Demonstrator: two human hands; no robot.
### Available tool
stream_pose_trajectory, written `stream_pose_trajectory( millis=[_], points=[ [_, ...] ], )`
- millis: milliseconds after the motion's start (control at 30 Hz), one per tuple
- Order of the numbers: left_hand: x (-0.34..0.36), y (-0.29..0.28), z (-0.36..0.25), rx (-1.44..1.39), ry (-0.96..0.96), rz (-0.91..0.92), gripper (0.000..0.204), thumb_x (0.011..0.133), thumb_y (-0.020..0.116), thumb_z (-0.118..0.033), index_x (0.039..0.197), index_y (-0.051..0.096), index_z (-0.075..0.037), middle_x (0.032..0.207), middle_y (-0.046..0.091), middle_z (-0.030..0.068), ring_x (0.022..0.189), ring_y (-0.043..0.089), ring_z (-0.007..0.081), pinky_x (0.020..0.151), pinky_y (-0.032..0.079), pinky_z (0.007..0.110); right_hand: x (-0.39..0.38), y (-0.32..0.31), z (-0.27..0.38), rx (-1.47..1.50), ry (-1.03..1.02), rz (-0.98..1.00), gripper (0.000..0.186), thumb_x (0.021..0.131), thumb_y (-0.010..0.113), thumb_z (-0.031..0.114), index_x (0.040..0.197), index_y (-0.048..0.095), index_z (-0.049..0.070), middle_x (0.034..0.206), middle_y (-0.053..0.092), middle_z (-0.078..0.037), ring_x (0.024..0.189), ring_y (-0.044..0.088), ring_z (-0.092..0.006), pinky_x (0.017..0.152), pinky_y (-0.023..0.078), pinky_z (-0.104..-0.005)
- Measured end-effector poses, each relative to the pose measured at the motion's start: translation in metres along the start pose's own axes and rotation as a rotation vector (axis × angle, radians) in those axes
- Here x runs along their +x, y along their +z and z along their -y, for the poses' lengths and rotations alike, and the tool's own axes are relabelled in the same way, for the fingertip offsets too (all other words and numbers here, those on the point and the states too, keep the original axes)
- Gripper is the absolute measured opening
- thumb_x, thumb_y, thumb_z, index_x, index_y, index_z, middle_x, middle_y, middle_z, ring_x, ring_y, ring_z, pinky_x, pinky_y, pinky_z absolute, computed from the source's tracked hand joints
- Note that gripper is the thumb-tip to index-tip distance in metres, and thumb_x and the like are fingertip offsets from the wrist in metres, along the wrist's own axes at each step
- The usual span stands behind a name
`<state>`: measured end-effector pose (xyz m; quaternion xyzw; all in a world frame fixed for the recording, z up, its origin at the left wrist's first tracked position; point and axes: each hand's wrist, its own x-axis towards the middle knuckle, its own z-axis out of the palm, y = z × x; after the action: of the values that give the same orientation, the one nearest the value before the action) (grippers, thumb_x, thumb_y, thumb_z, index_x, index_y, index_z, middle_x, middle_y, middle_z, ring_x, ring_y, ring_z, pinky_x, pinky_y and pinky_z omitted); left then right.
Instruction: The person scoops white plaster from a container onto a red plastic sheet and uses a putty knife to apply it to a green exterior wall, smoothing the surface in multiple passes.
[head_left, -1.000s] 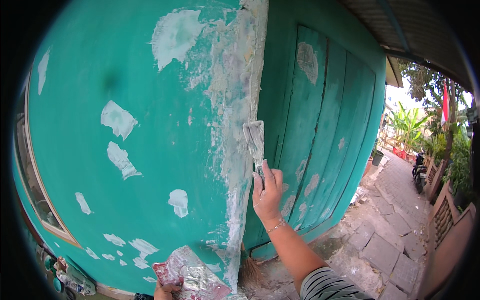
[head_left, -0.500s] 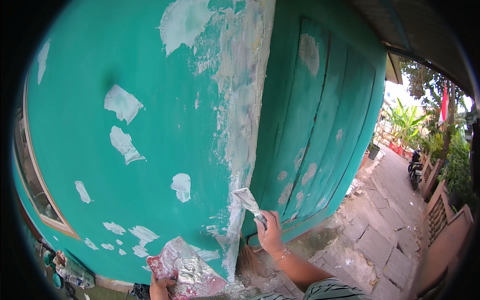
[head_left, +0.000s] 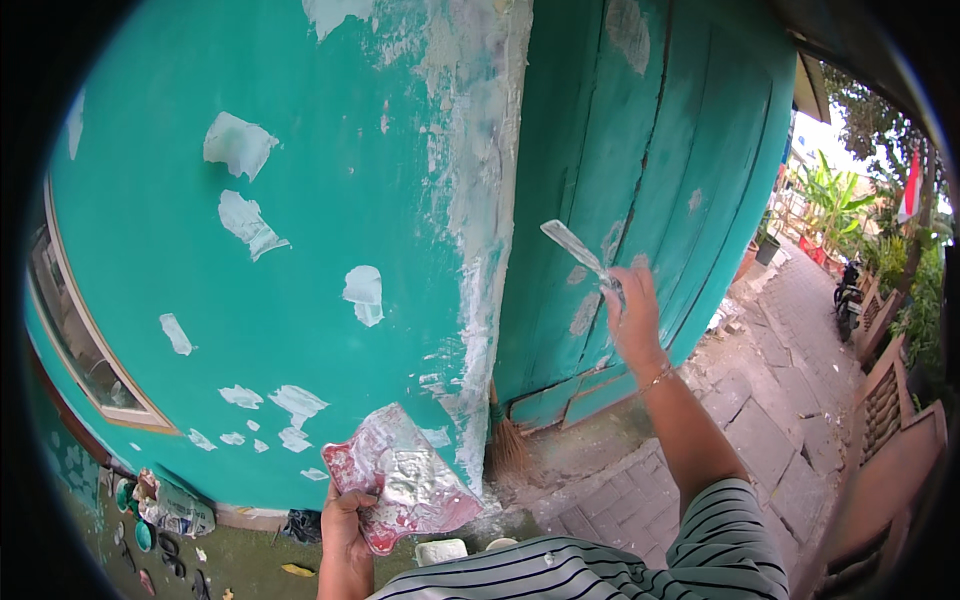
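Note:
A putty knife (head_left: 573, 243) with a white-smeared blade is in my right hand (head_left: 636, 318), fingers closed round its handle. It is raised in front of the green side wall (head_left: 560, 330), right of the corner; I cannot tell whether the blade touches anything. My left hand (head_left: 346, 522) grips a red, putty-caked board (head_left: 345, 468) with a heap of wet white putty (head_left: 415, 478) on it, low before the front wall. Rough whitish putty coats the wall corner (head_left: 490, 230). Several pale putty patches (head_left: 240, 146) dot the green front wall (head_left: 290, 330).
A white tub (head_left: 441, 551) stands below the board, near my striped shirt. A broom (head_left: 508, 445) leans at the corner's foot. Lower left are a framed window (head_left: 90, 340), a sack (head_left: 180, 508) and sandals. A paved path (head_left: 770, 420) runs right, beside a low fence (head_left: 885, 440).
My right hand has drawn the putty knife off the corner, up and to the right. My left hand and the board show higher and further right; the view has shifted downward.

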<state>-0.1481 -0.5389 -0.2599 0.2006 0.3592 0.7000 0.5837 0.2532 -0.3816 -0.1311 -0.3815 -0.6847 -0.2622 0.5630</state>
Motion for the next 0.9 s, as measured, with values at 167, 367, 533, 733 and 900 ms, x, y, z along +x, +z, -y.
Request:
stream_pose_trajectory(
  millis=[167,367,533,733,900],
  points=[
    [-0.015,0.011,0.014,0.063,-0.021,0.005,0.072,0.064,0.042,0.016,0.133,0.045,-0.002,0.111,0.062,0.0155,0.092,0.065,0.0288,0.076,0.059,0.039,-0.091,0.027,0.024,0.225,0.303,-0.05,0.03,0.086,0.063,-0.003,0.115,0.056,0.002,0.097,0.052,-0.014,0.083,0.057,-0.0275,0.071,0.048,-0.0353],
    [-0.037,0.036,0.032,0.119,-0.039,0.019,0.073,0.064,0.045,0.017,0.135,0.043,-0.002,0.11,0.062,0.0149,0.092,0.065,0.0271,0.076,0.059,0.039,-0.254,0.015,0.044,0.791,0.947,0.198,0.029,0.083,0.069,-0.002,0.111,0.06,-0.001,0.079,0.062,-0.003,0.06,0.055,-0.0082,0.055,0.046,-0.0247],
    [-0.056,0.051,0.046,0.134,-0.023,0.074,0.081,0.066,0.045,0.015,0.144,0.034,-0.005,0.112,0.06,0.0167,0.095,0.065,0.0286,0.077,0.06,0.042,-0.325,-0.074,0.012,0.612,1.135,0.272,0.027,0.083,0.067,-0.004,0.11,0.063,-0.003,0.071,0.061,-0.003,0.056,0.053,-0.0068,0.051,0.044,-0.0239],
    [-0.076,0.08,0.07,0.157,-0.043,0.18,0.074,0.068,0.046,0.017,0.139,0.038,-0.003,0.112,0.061,0.0158,0.094,0.064,0.0272,0.077,0.058,0.039,-0.197,-0.184,0.049,0.5,0.709,0.287,0.031,0.082,0.065,-0.005,0.113,0.064,0.0,0.086,0.061,-0.004,0.07,0.056,-0.0096,0.061,0.045,-0.0251],
    [-0.108,0.109,0.077,0.12,-0.081,0.273,0.071,0.069,0.045,0.017,0.137,0.04,-0.003,0.114,0.06,0.0163,0.096,0.065,0.027,0.079,0.059,0.039,-0.104,-0.253,0.097,0.135,0.073,0.468,0.035,0.079,0.064,-0.001,0.114,0.066,0.002,0.092,0.062,-0.012,0.072,0.058,-0.0273,0.066,0.047,-0.0314]
  ],
)
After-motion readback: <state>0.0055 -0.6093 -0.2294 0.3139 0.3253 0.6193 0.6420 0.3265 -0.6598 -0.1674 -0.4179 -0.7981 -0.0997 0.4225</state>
